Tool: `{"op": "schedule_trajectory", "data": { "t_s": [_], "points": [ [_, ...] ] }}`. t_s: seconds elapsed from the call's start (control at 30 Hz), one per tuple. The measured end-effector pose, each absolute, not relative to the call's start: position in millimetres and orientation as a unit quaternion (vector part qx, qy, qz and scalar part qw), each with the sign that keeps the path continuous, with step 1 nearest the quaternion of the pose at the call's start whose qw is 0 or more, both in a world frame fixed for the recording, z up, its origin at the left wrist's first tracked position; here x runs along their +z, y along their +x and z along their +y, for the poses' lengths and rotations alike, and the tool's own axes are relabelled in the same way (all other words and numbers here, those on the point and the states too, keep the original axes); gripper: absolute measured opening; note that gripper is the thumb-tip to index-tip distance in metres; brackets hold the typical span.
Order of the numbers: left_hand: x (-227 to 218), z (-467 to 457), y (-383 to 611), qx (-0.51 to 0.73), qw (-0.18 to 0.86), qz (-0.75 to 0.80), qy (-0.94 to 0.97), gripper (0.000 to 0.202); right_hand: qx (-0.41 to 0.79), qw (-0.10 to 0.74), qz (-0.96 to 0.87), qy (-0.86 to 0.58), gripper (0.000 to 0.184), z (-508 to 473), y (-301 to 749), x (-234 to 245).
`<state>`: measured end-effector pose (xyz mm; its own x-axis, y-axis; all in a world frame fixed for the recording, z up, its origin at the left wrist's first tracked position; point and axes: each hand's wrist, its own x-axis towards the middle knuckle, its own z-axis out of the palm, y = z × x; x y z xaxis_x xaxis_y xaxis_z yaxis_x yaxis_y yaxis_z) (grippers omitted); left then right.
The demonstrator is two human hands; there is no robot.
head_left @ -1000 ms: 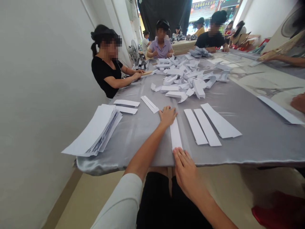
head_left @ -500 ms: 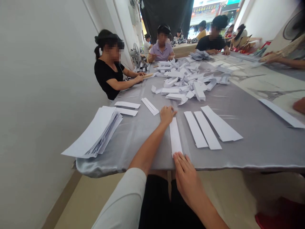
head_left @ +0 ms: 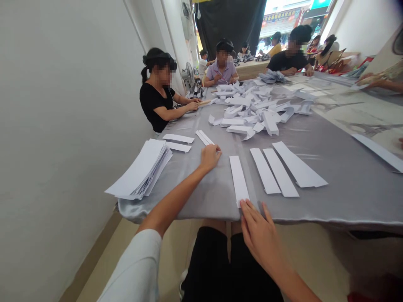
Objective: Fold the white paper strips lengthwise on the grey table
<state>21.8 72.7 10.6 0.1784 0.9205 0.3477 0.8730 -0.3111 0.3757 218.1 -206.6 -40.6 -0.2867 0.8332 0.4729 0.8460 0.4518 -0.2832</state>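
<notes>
A folded white paper strip (head_left: 239, 180) lies lengthwise before me on the grey tablecloth. My right hand (head_left: 258, 226) rests its outstretched fingertips on the strip's near end, at the table edge. Farther up and to the left, my left hand (head_left: 210, 157) has its fingers curled together, beside the near end of a narrow folded paper piece (head_left: 204, 137). The hand partly hides that piece, and I cannot see what its fingers hold, if anything. Right of the middle strip lie two more folded strips (head_left: 265, 171) and a wider folded sheet (head_left: 299, 164).
A stack of white paper sheets (head_left: 138, 167) sits at the table's left corner, with two folded strips (head_left: 178, 142) behind it. A loose heap of folded papers (head_left: 252, 105) covers the table's middle. Co-workers (head_left: 160, 98) sit around the far sides. Another strip (head_left: 378, 152) lies at far right.
My left hand has moved left, away from the far end of the middle strip and toward the narrow paper piece. My right hand stays at the strip's near end. The view has shifted slightly.
</notes>
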Motion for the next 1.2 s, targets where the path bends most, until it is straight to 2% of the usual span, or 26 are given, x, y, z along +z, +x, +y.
{"op": "schedule_trajectory", "data": {
  "t_s": [0.33,0.5,0.7,0.87,1.2],
  "points": [
    [84.5,-2.9,-107.5,0.024,-0.13,0.712,0.689,0.042,-0.098,0.213,-0.798,-0.555,0.049,-159.5,237.7,-38.3],
    [107.6,-40.5,-154.4,-0.046,-0.122,0.779,0.613,0.066,-0.153,0.171,-0.805,-0.548,0.049,-153.9,255.6,-36.4],
    [118.5,-52.9,-190.6,-0.103,-0.037,0.82,0.561,0.086,-0.172,0.151,-0.794,-0.563,0.048,-146.1,278.5,-42.1],
    [112.2,-54.4,-198.4,-0.094,-0.026,0.804,0.586,0.089,-0.164,0.138,-0.766,-0.606,0.048,-136.3,296.7,-48.8],
    [115.1,-63.1,-198.0,-0.037,-0.041,0.795,0.605,0.071,-0.156,0.146,-0.743,-0.634,0.053,-127.4,310.6,-61.9]
  ]
}}
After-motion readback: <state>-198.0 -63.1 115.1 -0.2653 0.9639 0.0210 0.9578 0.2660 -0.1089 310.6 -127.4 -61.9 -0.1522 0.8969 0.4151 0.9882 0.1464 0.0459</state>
